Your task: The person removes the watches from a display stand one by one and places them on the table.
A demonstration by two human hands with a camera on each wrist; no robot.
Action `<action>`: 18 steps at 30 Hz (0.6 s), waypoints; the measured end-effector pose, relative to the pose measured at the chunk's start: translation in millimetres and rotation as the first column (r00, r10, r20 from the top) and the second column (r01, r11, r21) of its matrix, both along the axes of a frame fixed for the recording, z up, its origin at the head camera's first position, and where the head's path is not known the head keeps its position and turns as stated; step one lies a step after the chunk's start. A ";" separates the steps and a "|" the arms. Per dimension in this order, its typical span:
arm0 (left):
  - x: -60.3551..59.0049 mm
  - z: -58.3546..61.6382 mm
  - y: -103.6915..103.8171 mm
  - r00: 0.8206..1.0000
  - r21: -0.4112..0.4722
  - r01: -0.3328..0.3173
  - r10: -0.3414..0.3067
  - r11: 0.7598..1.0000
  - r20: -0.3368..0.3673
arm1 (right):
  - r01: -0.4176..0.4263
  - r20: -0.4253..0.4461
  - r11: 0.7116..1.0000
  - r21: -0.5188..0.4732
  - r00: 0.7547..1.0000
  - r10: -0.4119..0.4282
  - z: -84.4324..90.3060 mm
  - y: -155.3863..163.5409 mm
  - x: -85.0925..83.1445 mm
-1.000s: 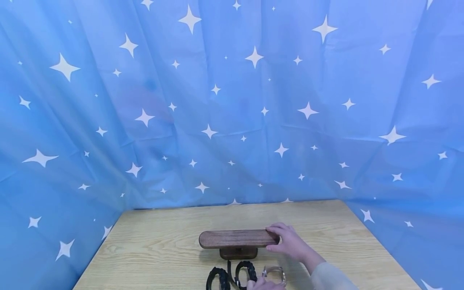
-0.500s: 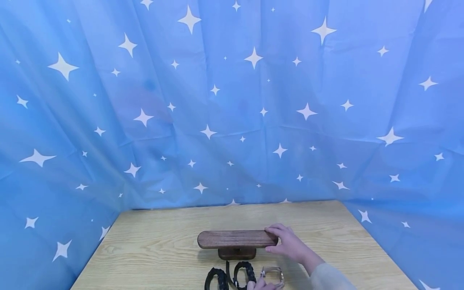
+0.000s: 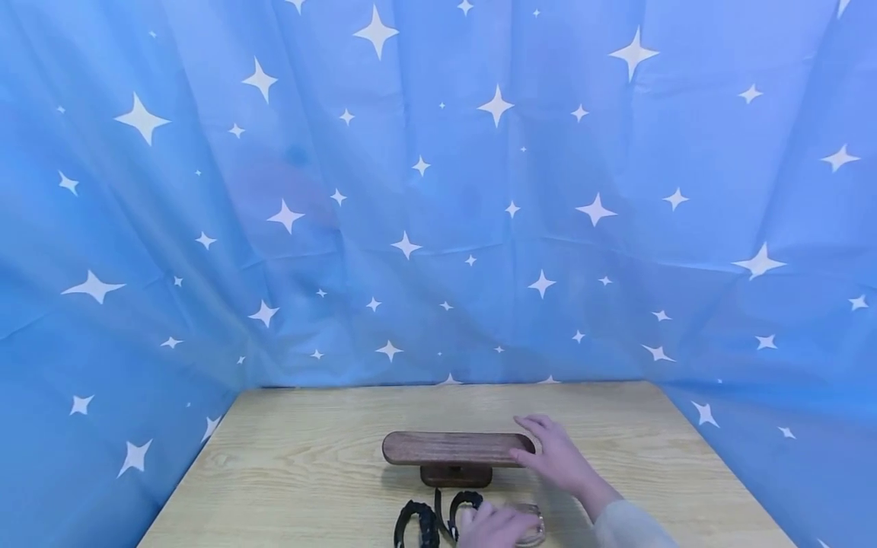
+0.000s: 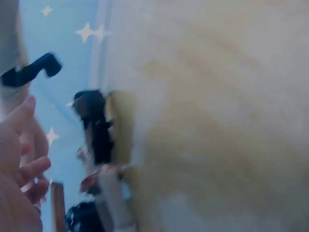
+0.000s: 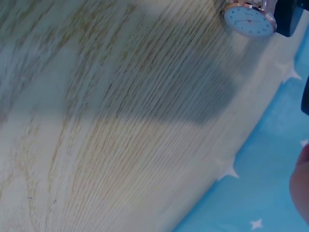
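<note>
A dark brown wooden T-bar display stand (image 3: 452,449) stands on the table, its base (image 3: 455,477) below the bar. My right hand (image 3: 558,460) is at the bar's right end, fingers spread, the thumb overlapping the bar. My left hand (image 3: 496,527) is lower, fingers extended, partly covering a black looped strap (image 3: 467,498) and a pale metal watch (image 3: 536,527). In the left wrist view the left hand (image 4: 21,169) has loosely bent fingers with nothing between them. The right wrist view shows a rose-gold-rimmed watch (image 5: 248,21) with a pale dial.
Another black looped strap (image 3: 416,521) stands to the left of my left hand. The wood-grain table (image 3: 288,457) ends at a blue star-printed curtain (image 3: 438,190) behind and at both sides.
My right hand's fingers have come off the end of the bar and spread. My left hand has risen further into view, over the metal watch. The stand stays in place.
</note>
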State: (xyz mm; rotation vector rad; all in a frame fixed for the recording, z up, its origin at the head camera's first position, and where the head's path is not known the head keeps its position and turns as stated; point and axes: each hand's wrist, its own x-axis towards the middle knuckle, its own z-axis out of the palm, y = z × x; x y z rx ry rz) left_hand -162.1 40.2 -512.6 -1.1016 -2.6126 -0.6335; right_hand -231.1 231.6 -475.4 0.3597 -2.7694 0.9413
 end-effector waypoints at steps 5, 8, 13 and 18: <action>-16.4 28.6 -21.4 0.993 0.072 -0.105 0.101 0.992 0.062 | 0.111 -0.103 0.994 0.024 0.989 -0.108 0.8 8.4 0.6; -29.6 36.3 -37.5 0.985 0.132 -0.170 0.165 0.977 0.054 | 0.140 -0.156 0.990 0.020 0.978 -0.135 1.7 12.9 0.6; -51.1 41.9 -58.9 0.964 0.108 -0.262 0.256 0.959 0.066 | 0.154 -0.199 0.988 0.030 0.969 -0.145 2.2 19.3 -0.3; -66.6 39.3 -75.8 0.951 0.112 -0.308 0.304 0.945 0.049 | 0.160 -0.213 0.986 0.047 0.966 -0.146 1.1 25.7 -0.3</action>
